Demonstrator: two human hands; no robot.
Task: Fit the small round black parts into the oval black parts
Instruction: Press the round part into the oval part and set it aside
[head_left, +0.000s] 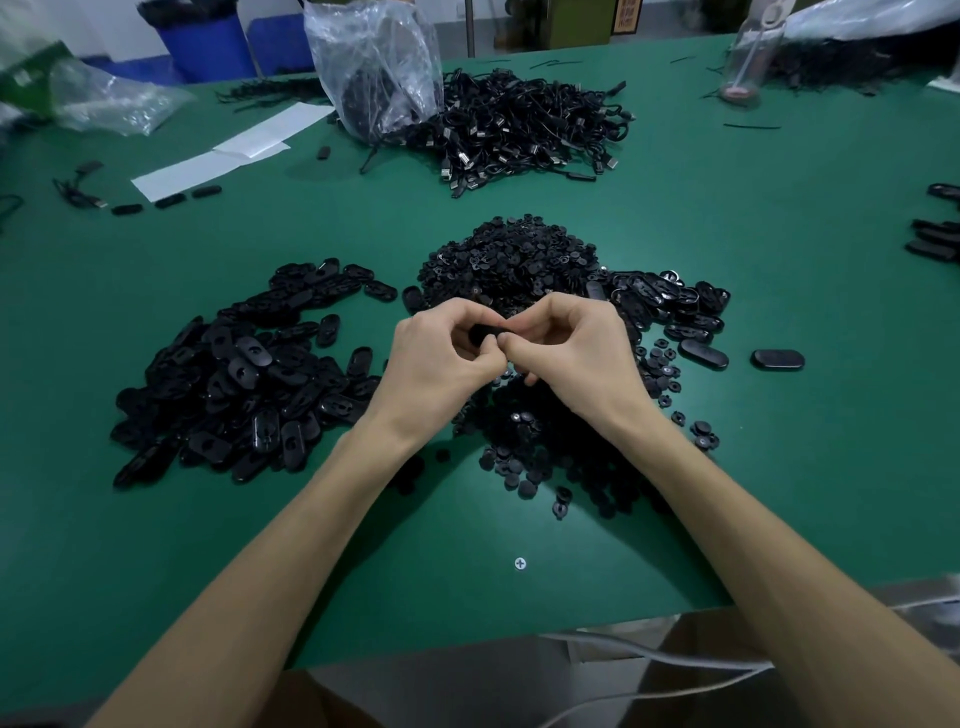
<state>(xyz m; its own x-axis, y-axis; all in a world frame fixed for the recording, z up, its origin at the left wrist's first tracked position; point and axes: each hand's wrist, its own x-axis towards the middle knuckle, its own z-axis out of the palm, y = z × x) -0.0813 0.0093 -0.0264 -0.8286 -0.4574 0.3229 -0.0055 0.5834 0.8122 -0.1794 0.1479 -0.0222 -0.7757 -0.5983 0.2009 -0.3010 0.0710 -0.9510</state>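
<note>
Both bare forearms rise from the bottom corners and converge over the middle of the green table (727, 234). The left hand (441, 353) and right hand (571, 348) meet nearly knuckle to knuckle, backs turned up and outward, wrists bent slightly inward. The fingers of both hands are curled. Thumbs and fingertips close together on one black part (482, 332), which is pinched between the two hands above the heaped parts. Only a short dark stretch of it shows between the left fingers and the right thumb. Its long axis runs left to right across the view, roughly level, with each end buried in a hand. Which face points up cannot be told, nor whether a round piece sits in it.

Under and behind the hands lies the round pile (519, 260), a heap of small round parts that spreads toward the person, with strays scattered by the right wrist. Left of the left forearm sits the oval pile (244, 379), its pieces lying at all angles. More ovals (670, 306) cluster just right of the round pile. Two lone ovals (777, 359) lie beyond them, long axes roughly left to right. Farther back are a cable heap (524, 124), a clear bag (374, 67) and white paper strips (228, 150).
</note>
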